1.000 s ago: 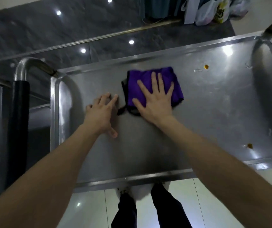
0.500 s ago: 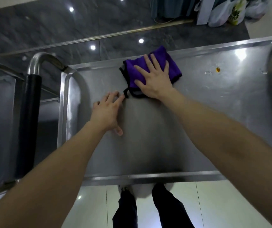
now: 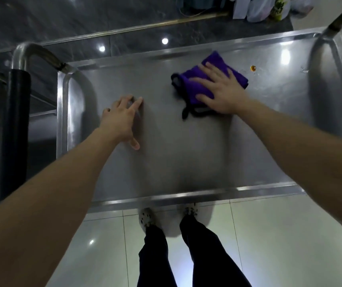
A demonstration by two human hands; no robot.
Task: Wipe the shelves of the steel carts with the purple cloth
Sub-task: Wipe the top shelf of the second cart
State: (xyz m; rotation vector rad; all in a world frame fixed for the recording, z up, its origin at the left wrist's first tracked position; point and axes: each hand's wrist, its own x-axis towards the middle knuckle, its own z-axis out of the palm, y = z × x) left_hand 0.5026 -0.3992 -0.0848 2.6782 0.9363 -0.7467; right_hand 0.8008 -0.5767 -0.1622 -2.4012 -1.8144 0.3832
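At the far left a black grip (image 3: 13,129) sleeves an upright bar, and above it a steel handle (image 3: 31,51) curves down into the cart's left corner. The shelf (image 3: 176,154) is a shallow steel tray with a raised rim. The left hand (image 3: 120,119) lies on its left half, palm down, fingers spread and thumb out to the near side, holding nothing.

Right of centre, on the far half of the shelf and near the far rim, lies the cloth (image 3: 197,89), folded, purple, with black trim and a black loop trailing toward the near side. The right hand (image 3: 224,92) presses flat on it with straight, spread fingers. It covers the cloth's near right part.

Just beside the cloth's right corner is a small orange spot (image 3: 253,68) on the steel. Further right, a second handle (image 3: 331,32) rises from the far right corner. Beyond it, plastic bags (image 3: 265,8) stand on the floor. Below the near rim, the person's dark trousers (image 3: 199,253) and pale shoes show on white tiles.
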